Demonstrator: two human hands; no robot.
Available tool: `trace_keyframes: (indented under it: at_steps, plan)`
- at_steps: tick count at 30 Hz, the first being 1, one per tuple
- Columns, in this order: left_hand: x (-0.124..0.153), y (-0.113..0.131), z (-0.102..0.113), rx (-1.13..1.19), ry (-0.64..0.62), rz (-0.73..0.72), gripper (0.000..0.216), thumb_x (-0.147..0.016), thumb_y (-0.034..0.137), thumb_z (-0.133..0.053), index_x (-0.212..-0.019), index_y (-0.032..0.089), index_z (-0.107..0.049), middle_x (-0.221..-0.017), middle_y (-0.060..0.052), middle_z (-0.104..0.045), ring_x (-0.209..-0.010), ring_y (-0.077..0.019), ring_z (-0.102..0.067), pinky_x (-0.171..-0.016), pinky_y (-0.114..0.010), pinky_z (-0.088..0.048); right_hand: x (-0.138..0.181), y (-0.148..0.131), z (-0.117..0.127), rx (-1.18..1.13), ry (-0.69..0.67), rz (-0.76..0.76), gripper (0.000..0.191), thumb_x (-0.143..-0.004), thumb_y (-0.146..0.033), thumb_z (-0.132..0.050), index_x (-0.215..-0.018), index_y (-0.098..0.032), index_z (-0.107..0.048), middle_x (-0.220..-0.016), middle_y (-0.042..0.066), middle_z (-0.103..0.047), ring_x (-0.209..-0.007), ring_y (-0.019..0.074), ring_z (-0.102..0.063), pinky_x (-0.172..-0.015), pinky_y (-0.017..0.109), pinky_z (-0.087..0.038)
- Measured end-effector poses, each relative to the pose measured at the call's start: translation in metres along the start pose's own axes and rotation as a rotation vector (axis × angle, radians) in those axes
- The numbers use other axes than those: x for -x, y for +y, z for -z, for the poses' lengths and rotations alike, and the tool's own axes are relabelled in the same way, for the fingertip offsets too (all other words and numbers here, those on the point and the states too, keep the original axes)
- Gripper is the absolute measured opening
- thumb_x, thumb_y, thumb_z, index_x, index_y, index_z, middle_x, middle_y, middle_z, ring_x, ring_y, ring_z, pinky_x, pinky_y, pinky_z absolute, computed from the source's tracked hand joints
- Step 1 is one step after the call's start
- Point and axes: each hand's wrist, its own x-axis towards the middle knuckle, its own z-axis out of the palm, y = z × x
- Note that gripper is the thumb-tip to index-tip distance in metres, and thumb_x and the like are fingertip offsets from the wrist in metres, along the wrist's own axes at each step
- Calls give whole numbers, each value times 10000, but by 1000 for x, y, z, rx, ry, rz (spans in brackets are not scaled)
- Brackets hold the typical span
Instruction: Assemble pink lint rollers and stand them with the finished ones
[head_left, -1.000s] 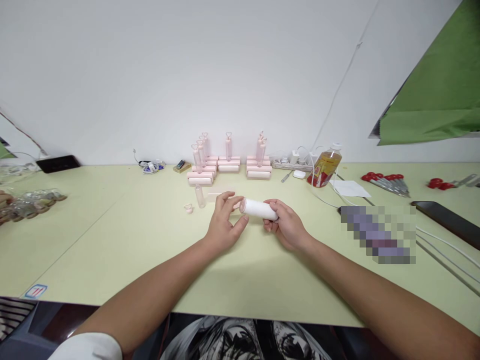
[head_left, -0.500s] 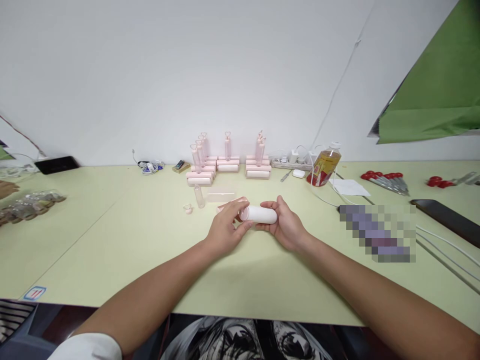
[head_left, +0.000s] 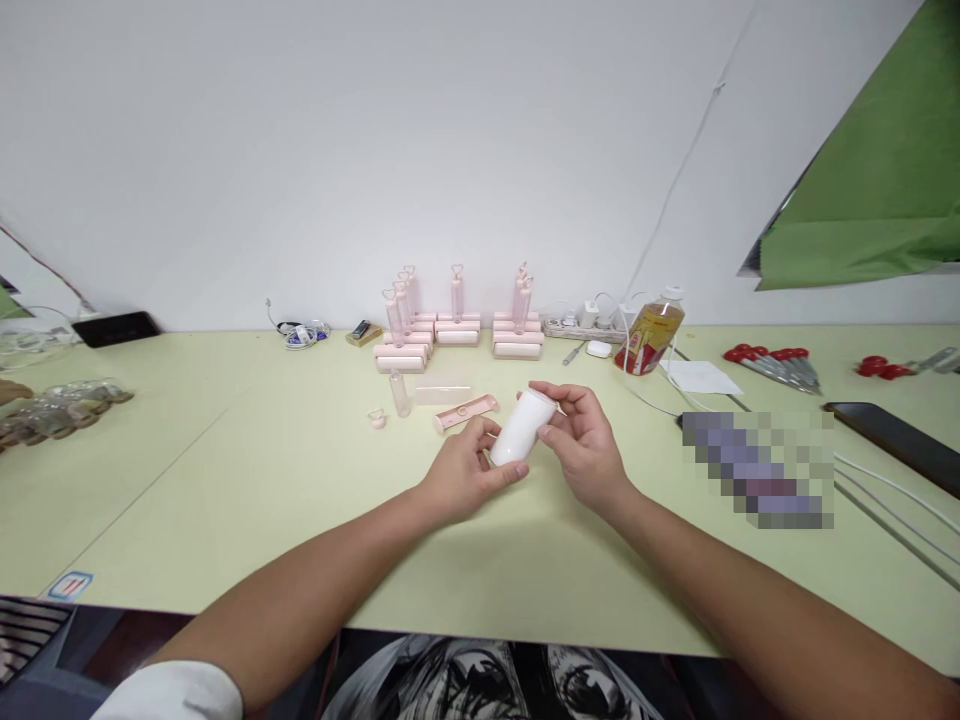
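A white lint roller roll [head_left: 523, 428] is tilted between my hands above the table, its pinkish end up to the right. My left hand [head_left: 469, 468] is closed around its lower end. At the upper end, the thumb and fingers of my right hand [head_left: 589, 440] grip the rim. Just behind my left hand lies a pink trough-shaped holder [head_left: 466, 412], hollow side up. Beyond it is a clear cover [head_left: 444, 389]. Left of these, a clear pink tube handle [head_left: 400, 394] stands upright beside a small pink cap with a loop [head_left: 376, 419].
Several pink lint rollers [head_left: 459, 330] with upright handles line the wall side. A tilted bottle of amber liquid [head_left: 651, 332], a power strip [head_left: 589, 330] and white cables are at back right. Red-handled tools [head_left: 772, 362] and a black phone [head_left: 892, 445] lie farther right. Wrapped items [head_left: 64, 410] lie far left.
The white roll has turned from lying level to a slant, right end raised. My right hand has shifted to its upper end, my left to the lower. The pink holder is now uncovered to view.
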Motion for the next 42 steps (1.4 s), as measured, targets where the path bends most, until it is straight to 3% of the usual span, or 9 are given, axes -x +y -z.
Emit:
trace_keyframes:
  at_steps: [6,11,18,22,27,30,32,37,42]
  plan:
    - [0,-4,-4,87,-78,-9,602,-727,497,-722,-1175,212,-440,-806,-11,-657,-578,-114,-523,-519,-218,-357,3,1,-4,71,-141,-152,520,-762,-322,-684,-1178,-306,-372,-1186,65,-538,-847,190,-630,-693,352,-543]
    - [0,-1,1,205,-50,-2,678,-713,468,-752,-1226,217,-388,-846,-36,-670,-664,-145,-597,-570,-231,-419,3,6,2,-14,-332,-261,831,-789,-394,-672,-1422,-366,-134,-1361,109,-445,-1019,237,-613,-788,410,-543]
    - [-1,5,5,491,-339,101,688,-743,532,-705,-1245,188,-385,-670,25,-621,-399,-68,-477,-400,-178,-338,-3,2,18,435,-530,69,1156,-671,-505,-777,-1526,-326,-20,-1585,108,-44,-1433,365,-167,-1080,538,-337]
    - [-3,2,4,510,-331,83,698,-750,621,-645,-1234,181,-401,-540,67,-547,-350,-78,-456,-369,-176,-283,-2,0,15,746,-434,334,1101,-684,-417,-770,-1514,-306,-55,-1555,137,-62,-1450,362,-62,-1120,573,-241]
    - [-6,6,17,192,-77,-28,650,-812,723,-436,-1128,166,-548,-692,-15,-624,-464,-117,-531,-440,-240,-372,-2,2,13,724,-304,402,886,-637,-367,-753,-1376,-312,-268,-1367,138,-293,-1344,351,-283,-1037,521,-369]
    - [-12,5,34,-290,252,-147,466,-885,582,-441,-1020,176,-626,-914,-69,-665,-776,-185,-608,-708,-315,-469,-5,2,17,692,-290,381,798,-618,-399,-729,-1294,-296,-318,-1310,130,-322,-1287,354,-328,-1012,511,-376]
    - [-16,1,43,-594,329,-160,388,-891,498,-479,-1052,181,-634,-1059,-97,-645,-1010,-252,-572,-867,-376,-437,-6,2,19,663,-297,367,753,-624,-414,-712,-1264,-289,-335,-1289,123,-339,-1260,347,-349,-994,493,-385]
    - [-19,-11,47,-896,135,1,553,-771,438,-640,-1270,231,-518,-1239,-112,-568,-1116,-320,-511,-892,-412,-411,-8,8,19,638,-396,207,706,-649,-416,-711,-1244,-269,-361,-1269,116,-393,-1165,312,-444,-945,452,-414]
    - [-18,-13,44,-899,37,63,319,-807,219,-547,-1124,192,-571,-954,-95,-656,-895,-263,-584,-707,-327,-411,-11,19,23,623,-405,35,648,-688,-484,-692,-1204,-246,-381,-1222,98,-464,-1145,301,-468,-972,460,-384]
